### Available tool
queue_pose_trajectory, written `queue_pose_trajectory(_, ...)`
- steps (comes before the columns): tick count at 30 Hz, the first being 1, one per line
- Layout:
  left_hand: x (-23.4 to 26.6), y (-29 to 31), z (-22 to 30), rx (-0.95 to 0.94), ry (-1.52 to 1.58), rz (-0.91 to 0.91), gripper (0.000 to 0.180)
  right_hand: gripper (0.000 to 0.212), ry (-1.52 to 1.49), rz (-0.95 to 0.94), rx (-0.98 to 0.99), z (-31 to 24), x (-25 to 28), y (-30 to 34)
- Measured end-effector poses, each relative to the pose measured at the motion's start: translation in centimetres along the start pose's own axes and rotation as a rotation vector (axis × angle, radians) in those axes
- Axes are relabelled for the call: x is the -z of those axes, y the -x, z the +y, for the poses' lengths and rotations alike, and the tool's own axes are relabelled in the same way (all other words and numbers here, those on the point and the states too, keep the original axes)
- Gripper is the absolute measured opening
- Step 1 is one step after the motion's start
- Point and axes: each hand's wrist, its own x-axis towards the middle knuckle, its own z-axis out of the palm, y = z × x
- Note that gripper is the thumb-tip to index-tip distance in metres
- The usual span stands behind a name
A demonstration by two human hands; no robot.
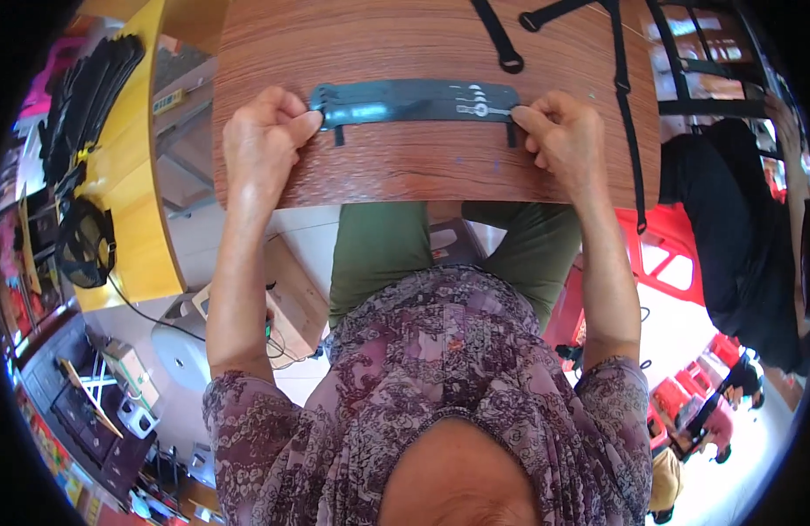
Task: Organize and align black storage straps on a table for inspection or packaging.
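Note:
A glossy dark blue-green strip point(396, 102) with rounded ends and white printed marks near its right end lies across the wooden tabletop point(387, 175). My left hand point(263, 140) pinches its left end between thumb and fingers. At the opposite end, my right hand point(558, 136) grips the lower right corner the same way. Two short black tabs, a left one point(339, 136) and a right one point(511, 134), stick out below the strip's near edge. I cannot tell whether it is one layer or several.
Black straps with rings point(622, 88) lie at the table's far right, one hanging over the edge. Left stands a yellow table point(133, 202) with a pile of black strips point(89, 96) and a black fan point(85, 241). A person in black point(729, 237) is close by on the right, near a red stool point(668, 254).

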Motion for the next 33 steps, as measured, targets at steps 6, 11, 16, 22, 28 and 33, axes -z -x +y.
queue_pose_trajectory(6, 0.2, 0.4, 0.6, -0.006, -0.07, 0.014, 0.01, 0.018, 0.0, -0.013, 0.022, -0.1, 0.1, 0.1)
queue_pose_trajectory(11, -0.5, 1.7, -0.8, -0.259, -0.128, 0.274, 0.014, 0.018, -0.034, -0.019, 0.033, 0.0, 0.3, 0.4)
queue_pose_trajectory(16, -1.5, 4.4, 1.9, -0.727, -0.505, 0.277, 0.052, 0.018, 0.294, 0.377, 0.551, 0.7, 0.1, 1.7)
queue_pose_trajectory(22, -4.3, 4.0, 2.1, -0.826, -0.687, -0.086, 0.091, 0.06, 0.498, 0.116, 0.935, -1.3, -3.9, 3.2)
queue_pose_trajectory(28, -4.4, 3.1, 1.7, -0.869, -0.648, -0.163, 0.093, 0.072, 0.614, -0.046, 0.941, -0.5, -4.7, 2.5)
queue_pose_trajectory(33, -4.0, 3.2, 1.7, -0.85, -0.633, -0.187, 0.092, 0.073, 0.671, -0.032, 0.873, 0.7, -2.7, 2.6)
